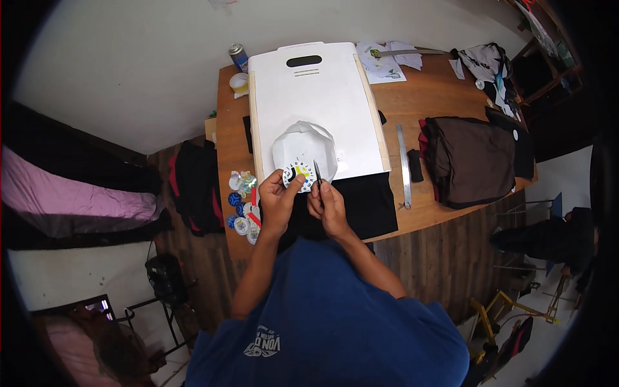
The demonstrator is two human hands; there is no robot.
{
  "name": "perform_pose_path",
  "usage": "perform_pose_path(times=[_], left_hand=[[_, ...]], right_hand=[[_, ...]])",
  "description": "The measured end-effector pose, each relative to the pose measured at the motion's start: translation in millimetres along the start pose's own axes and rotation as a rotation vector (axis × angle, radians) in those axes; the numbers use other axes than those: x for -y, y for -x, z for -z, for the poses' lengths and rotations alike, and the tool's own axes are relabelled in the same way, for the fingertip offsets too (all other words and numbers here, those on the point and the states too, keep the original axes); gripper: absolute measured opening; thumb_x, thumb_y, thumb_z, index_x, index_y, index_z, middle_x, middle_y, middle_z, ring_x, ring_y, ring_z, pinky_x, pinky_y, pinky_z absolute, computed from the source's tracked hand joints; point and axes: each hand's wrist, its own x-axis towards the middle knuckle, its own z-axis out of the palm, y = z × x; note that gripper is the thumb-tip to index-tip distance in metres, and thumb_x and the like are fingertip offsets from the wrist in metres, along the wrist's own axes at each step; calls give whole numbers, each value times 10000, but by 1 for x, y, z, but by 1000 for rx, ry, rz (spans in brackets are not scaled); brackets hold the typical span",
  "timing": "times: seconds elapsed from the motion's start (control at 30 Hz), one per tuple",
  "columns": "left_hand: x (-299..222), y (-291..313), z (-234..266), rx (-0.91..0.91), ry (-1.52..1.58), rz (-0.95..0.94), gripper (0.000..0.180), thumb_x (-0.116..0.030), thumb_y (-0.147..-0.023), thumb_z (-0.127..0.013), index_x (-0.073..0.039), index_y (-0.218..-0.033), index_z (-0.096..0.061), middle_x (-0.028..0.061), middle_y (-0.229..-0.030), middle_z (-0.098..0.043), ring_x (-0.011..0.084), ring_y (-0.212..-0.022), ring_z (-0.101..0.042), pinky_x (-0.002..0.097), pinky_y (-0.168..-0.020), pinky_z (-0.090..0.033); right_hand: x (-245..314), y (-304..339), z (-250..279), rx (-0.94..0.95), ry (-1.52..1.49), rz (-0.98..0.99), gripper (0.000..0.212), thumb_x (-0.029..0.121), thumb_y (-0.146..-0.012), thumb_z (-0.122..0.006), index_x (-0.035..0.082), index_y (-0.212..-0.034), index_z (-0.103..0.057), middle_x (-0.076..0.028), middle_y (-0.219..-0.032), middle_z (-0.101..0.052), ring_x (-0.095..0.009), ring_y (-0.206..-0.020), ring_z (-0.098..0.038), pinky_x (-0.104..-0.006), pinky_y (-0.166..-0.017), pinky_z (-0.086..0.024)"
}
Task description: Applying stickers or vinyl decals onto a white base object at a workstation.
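My left hand (277, 205) is closed on a round white printed disc (298, 175) with yellow, blue and black marks, its thumb lying across the face. Pinched in my right hand (330, 209) is a slim pointed tool (316, 170), dark with a bright edge; I cannot tell whether it is scissors or a blade. The tip touches or overlaps the disc's right edge. Just beyond both hands sits a thin-walled white round container (303, 127), open at the top. It rests on a large white board (309, 93) with a handle slot, and black cloth (361, 205) extends from under the board.
Several round stickers (241, 226) lie on the wooden table (416, 97) left of my hands. To the right are a metal ruler (403, 164) and folded dark garments (474, 161). A spray can (238, 57) and small tub (239, 82) stand far left. Another person (554, 238) is at the right.
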Motion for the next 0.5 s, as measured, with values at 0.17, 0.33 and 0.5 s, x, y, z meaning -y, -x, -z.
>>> perform_pose_path(times=[0.17, 0.33, 0.5], left_hand=[[0, -1, 1, -15, 30, 9, 79, -22, -890, -658, 27, -948, -637, 66, -914, -681, 80, -820, -622, 222, -762, -490], [2, -2, 1, -42, 34, -11, 121, -55, -901, -652, 17, -998, -639, 60, -910, -687, 69, -800, -636, 206, -726, -496], [5, -3, 4, -33, 17, -24, 110, -51, -900, -654, 14, -987, -637, 56, -905, -684, 68, -794, -633, 206, -726, -495]], right_hand=[[-2, -2, 4, -80, 12, -10, 391, 390, -1057, -301, 75, -866, -432, 44, -579, -289, -54, -468, -239, -208, -431, -239], [2, -1, 2, -8, 31, -19, 422, 424, -1052, -290, 76, -858, -429, 40, -569, -291, -57, -461, -249, -207, -423, -236], [2, -1, 1, 58, 47, -34, 422, 422, -1052, -289, 75, -857, -429, 43, -570, -287, -56, -462, -249, -209, -420, -233]])
